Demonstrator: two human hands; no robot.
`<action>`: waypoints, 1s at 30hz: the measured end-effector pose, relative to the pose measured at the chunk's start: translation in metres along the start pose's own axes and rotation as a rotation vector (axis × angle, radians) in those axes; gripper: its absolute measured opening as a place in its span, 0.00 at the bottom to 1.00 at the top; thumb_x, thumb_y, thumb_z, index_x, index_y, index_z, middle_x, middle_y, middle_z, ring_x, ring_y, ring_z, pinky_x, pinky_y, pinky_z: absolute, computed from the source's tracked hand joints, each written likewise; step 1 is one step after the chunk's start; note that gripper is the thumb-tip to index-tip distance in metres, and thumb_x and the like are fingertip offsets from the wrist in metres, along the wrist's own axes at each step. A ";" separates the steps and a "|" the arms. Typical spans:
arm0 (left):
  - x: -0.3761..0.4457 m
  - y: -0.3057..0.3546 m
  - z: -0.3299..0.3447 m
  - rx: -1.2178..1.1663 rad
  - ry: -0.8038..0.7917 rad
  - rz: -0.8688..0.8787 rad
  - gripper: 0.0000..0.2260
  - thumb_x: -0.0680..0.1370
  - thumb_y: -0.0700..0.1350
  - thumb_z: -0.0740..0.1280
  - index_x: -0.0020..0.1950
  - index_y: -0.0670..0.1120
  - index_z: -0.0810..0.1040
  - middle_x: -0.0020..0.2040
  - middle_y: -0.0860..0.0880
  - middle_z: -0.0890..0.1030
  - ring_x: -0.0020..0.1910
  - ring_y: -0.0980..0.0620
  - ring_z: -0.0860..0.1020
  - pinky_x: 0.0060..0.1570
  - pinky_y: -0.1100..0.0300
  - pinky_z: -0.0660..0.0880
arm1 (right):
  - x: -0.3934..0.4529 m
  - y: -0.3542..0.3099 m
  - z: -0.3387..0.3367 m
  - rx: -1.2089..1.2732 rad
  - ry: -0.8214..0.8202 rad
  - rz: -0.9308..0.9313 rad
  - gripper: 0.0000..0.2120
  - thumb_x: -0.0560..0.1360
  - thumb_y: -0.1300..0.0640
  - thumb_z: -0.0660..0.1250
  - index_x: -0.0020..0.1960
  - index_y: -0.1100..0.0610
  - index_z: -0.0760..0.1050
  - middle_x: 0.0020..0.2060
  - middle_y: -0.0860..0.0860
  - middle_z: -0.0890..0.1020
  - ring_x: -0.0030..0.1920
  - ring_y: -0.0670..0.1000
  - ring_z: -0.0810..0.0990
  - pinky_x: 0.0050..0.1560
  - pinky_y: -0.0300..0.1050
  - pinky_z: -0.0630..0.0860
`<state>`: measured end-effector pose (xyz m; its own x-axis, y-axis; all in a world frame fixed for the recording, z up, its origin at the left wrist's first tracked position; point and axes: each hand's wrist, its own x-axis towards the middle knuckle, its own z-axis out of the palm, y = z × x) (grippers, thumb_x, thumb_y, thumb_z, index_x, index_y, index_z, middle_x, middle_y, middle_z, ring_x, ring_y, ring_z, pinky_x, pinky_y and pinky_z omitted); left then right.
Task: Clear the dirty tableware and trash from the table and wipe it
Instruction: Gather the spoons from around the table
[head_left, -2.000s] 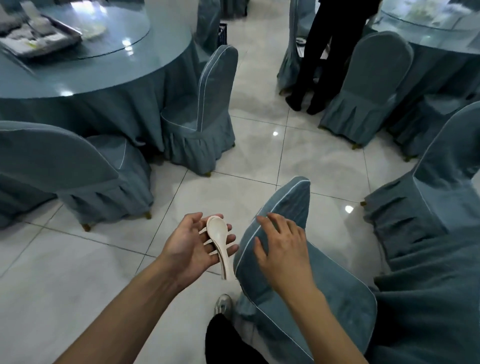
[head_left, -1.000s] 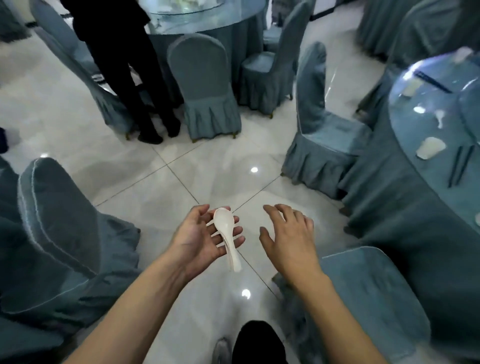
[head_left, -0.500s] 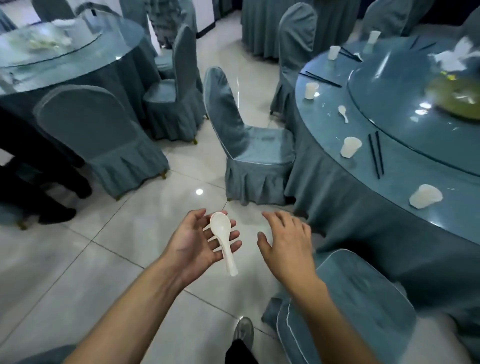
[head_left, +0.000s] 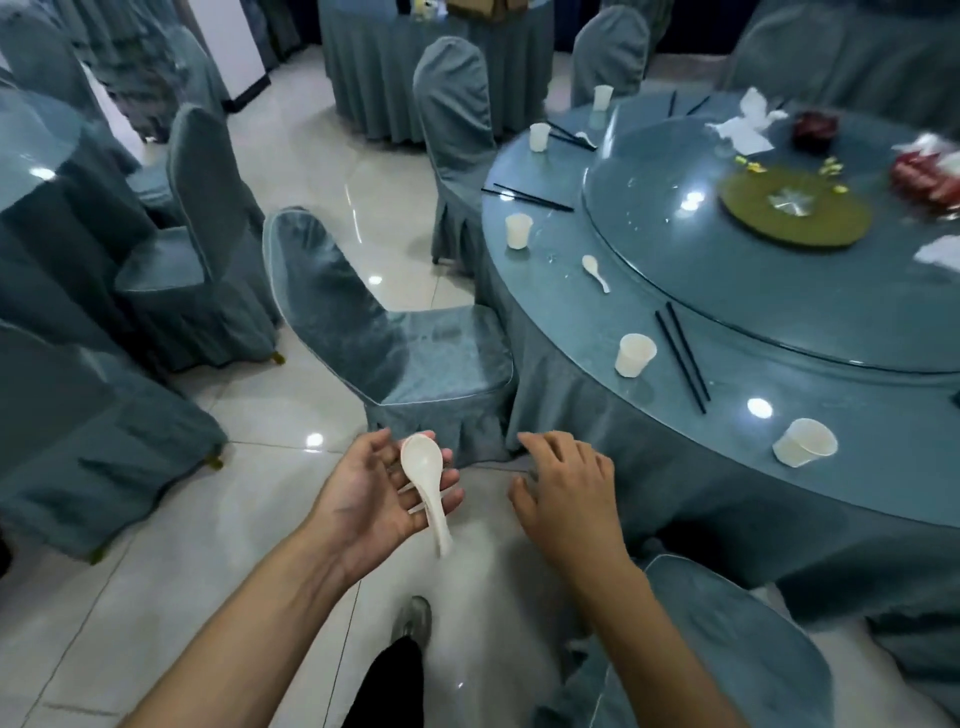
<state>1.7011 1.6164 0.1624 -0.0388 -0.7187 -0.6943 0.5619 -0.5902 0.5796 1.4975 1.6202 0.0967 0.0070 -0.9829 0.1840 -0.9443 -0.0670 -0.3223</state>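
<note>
Cups came first: four white ones stood on the round surface (head_left: 597, 415) with its blue cloth, the nearest cup (head_left: 804, 442) tipped on its side near the rim, another cup (head_left: 635, 354) upright just beside a pair of black chopsticks (head_left: 683, 358), a third cup (head_left: 518, 230) further along the edge and a fourth cup (head_left: 539, 136) beyond it; what any of them held could not be told. A small white spoon on the cloth (head_left: 596, 272) lay between the second and third cups, near the glass turntable (head_left: 779, 291), which carried an olive-green plate (head_left: 795, 213), crumpled napkins (head_left: 748, 124) and blurred red items at the far right. Half a second before, the surface sat at the upper right of the view; now it filled much more of it and looked closer, and the dark-clothed legs at the left edge were gone. The left hand (head_left: 371, 499) stayed palm-up with fingers loosely spread, a white soup spoon (head_left: 426, 483) cradled across the fingers, bowl up and handle pointing down past the palm. The right hand (head_left: 569, 493) hovered palm-down beside it, fingers relaxed and slightly bent, holding nothing, over the tiled floor (head_left: 260, 519) between two covered chairs, one chair (head_left: 395, 338) just ahead of the hands.
</note>
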 end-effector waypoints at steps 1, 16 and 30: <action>0.014 0.014 0.004 0.015 -0.016 -0.011 0.23 0.83 0.50 0.57 0.69 0.36 0.75 0.57 0.35 0.81 0.53 0.36 0.79 0.58 0.39 0.78 | 0.015 -0.002 0.003 -0.002 -0.007 0.021 0.18 0.74 0.47 0.65 0.64 0.48 0.75 0.55 0.49 0.78 0.55 0.55 0.78 0.57 0.53 0.71; 0.201 0.177 0.092 0.204 -0.147 -0.083 0.22 0.84 0.51 0.55 0.68 0.36 0.75 0.57 0.34 0.80 0.56 0.36 0.78 0.56 0.40 0.79 | 0.229 0.014 0.055 -0.042 0.091 0.276 0.15 0.74 0.50 0.69 0.59 0.52 0.78 0.52 0.52 0.80 0.51 0.58 0.79 0.52 0.56 0.72; 0.373 0.223 0.232 0.183 -0.122 -0.141 0.21 0.83 0.51 0.57 0.64 0.38 0.79 0.57 0.36 0.81 0.53 0.37 0.79 0.57 0.41 0.79 | 0.472 0.198 0.124 -0.054 -0.185 0.505 0.15 0.78 0.52 0.63 0.63 0.54 0.76 0.57 0.56 0.79 0.58 0.60 0.78 0.58 0.53 0.69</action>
<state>1.6200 1.1318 0.1320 -0.2116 -0.6573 -0.7233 0.3858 -0.7361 0.5561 1.3544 1.1216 0.0043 -0.3993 -0.9044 -0.1500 -0.8605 0.4262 -0.2790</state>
